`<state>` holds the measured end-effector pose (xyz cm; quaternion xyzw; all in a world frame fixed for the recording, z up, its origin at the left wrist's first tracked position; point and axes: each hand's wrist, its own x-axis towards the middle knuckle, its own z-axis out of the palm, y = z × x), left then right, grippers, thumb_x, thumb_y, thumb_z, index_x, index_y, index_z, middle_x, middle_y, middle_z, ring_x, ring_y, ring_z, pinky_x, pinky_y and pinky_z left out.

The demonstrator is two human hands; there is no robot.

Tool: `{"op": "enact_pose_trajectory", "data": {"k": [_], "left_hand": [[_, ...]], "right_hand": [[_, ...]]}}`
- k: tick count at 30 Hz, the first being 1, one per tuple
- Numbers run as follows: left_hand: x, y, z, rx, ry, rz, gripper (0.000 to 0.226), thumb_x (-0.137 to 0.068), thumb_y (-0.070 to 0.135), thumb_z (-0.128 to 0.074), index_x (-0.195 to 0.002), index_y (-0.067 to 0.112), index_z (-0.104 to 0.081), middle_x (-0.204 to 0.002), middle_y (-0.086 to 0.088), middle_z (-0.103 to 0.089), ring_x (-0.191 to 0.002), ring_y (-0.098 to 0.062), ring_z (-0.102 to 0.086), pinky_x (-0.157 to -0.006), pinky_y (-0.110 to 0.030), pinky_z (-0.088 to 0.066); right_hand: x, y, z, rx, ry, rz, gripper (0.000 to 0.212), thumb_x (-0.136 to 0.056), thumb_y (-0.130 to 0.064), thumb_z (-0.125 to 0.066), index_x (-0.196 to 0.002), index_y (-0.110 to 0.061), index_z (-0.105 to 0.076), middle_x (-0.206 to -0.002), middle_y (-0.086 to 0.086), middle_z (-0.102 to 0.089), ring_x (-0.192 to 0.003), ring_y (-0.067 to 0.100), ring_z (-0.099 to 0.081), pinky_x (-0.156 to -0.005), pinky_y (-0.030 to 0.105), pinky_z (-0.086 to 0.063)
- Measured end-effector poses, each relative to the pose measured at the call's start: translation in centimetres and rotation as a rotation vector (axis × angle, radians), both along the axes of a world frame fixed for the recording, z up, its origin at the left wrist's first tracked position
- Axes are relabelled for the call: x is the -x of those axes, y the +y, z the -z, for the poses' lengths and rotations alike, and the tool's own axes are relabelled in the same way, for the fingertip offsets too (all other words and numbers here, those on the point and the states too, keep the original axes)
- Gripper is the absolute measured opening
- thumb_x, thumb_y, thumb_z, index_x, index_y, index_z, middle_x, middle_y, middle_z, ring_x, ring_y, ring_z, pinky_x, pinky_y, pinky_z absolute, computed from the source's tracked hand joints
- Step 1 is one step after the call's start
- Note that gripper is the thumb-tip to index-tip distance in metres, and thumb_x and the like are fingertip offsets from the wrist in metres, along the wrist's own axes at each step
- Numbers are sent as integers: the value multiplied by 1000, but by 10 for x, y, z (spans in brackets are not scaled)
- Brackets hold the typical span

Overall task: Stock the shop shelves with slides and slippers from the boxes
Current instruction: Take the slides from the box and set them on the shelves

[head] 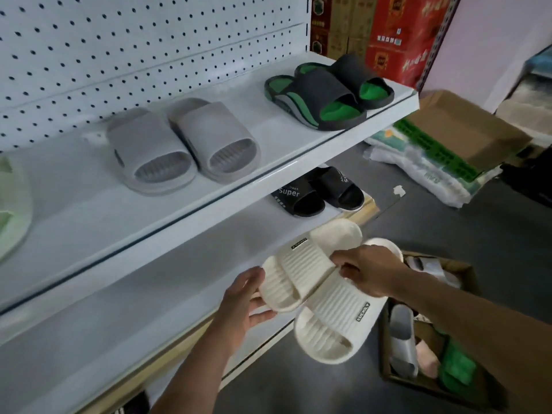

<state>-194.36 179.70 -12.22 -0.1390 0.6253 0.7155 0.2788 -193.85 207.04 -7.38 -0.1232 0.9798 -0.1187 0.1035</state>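
Two cream ribbed slides hang in front of the lower shelf [167, 282]. My left hand [242, 303] holds the toe end of the left cream slide [295, 264] from below. My right hand [367, 270] pinches the straps of both where they meet, the right cream slide [337, 321] hanging lower. On the upper shelf [89, 222] stand a grey pair [179, 144] and a black-and-green pair [325, 91]. A black "Super" pair [316, 192] sits on the lower shelf. The cardboard box [397, 380] on the floor at lower right holds several more slides.
A pale green slide [12, 210] shows at the far left of the upper shelf. White pegboard [119, 49] backs the shelves. Red cartons [397, 37] stand behind the shelf end. A flattened box [460, 127], a green crate [433, 150] and plastic packs lie on the grey floor.
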Motion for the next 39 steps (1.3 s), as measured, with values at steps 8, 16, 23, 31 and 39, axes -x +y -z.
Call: {"op": "enact_pose_trajectory", "data": {"k": [8, 16, 23, 31, 39], "left_hand": [[7, -70, 45, 127, 24, -91, 57, -73, 28, -77, -127, 32, -59, -112, -4, -72, -102, -30, -69, -74, -37, -57], [-17, -105, 31, 124, -31, -257, 35, -92, 18, -62, -125, 27, -58, -111, -10, -71, -101, -31, -69, -81, -42, -54], [-79, -132, -17, -169, -145, -222, 44, -88, 31, -59, -131, 23, -56, -128, -13, -64, -118, -34, -61, -95, -52, -50], [-151, -199, -67, -313, -141, -252, 50, -86, 33, -58, -134, 19, -55, -129, -16, -63, -122, -39, -56, -99, -67, -41], [-241, -311, -94, -577, -114, -211, 58, -89, 43, -62, -139, 17, -51, -138, -22, -55, -126, -45, -52, -97, -74, -36]], "right_hand": [[77, -68, 40, -12, 27, -371, 25, -93, -24, -50, -116, -29, -60, -103, -5, -68, -99, 17, -61, -74, 28, -42], [86, -121, 26, 21, 74, -508, 25, -92, -22, -52, -113, -26, -65, -98, -2, -69, -94, 19, -64, -68, 23, -33], [43, -150, -9, 74, 22, -590, 16, -94, -24, -52, -104, -27, -63, -94, -5, -68, -91, 15, -64, -72, 26, -42], [-24, -221, -64, 90, 9, -576, 10, -92, -24, -56, -95, -28, -65, -75, -17, -49, -74, 6, -47, -69, 23, -37], [-109, -353, -122, 126, -47, -520, 21, -89, -14, -55, -102, -22, -68, -95, -7, -66, -91, 11, -59, -84, 29, -46]]}}
